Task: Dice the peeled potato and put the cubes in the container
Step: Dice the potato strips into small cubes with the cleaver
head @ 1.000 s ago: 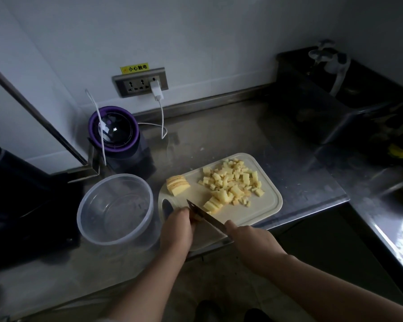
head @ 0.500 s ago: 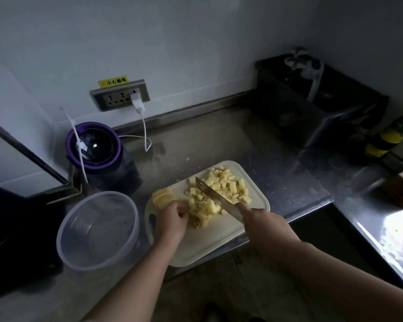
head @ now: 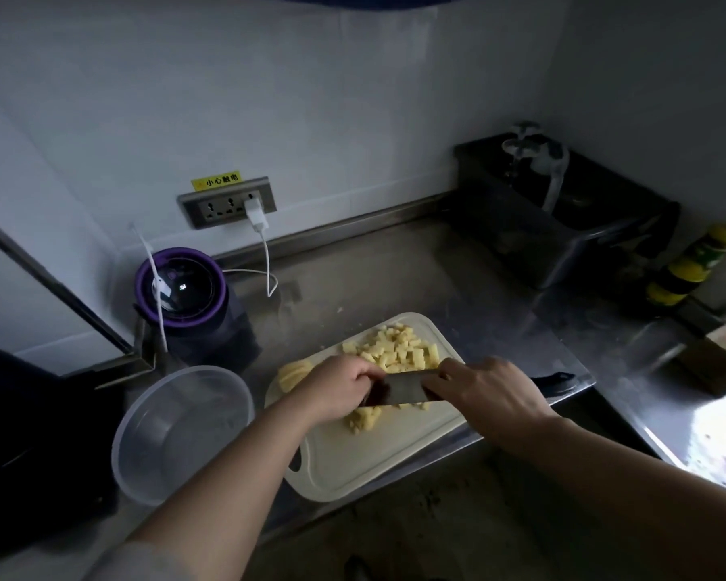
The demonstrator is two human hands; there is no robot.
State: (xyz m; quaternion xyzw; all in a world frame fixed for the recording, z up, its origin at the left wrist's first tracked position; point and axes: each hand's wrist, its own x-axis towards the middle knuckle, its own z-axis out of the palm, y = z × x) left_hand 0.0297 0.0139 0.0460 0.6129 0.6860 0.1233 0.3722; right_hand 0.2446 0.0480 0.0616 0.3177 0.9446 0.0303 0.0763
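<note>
Right hand (head: pixel 487 387) grips the kitchen knife (head: pixel 403 390) broadside; the left hand (head: pixel 340 387), fingers curled on what I cannot tell, likely corrals potato cubes (head: pixel 363 419) beneath them for the container (head: pixel 164 434) to their left.

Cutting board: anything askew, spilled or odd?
No spill: the potato cubes all lie on the cutting board. The board sits skewed to the counter, its near corner at the front edge; overhang unclear. The container is empty. The right hand grips the knife.
</note>
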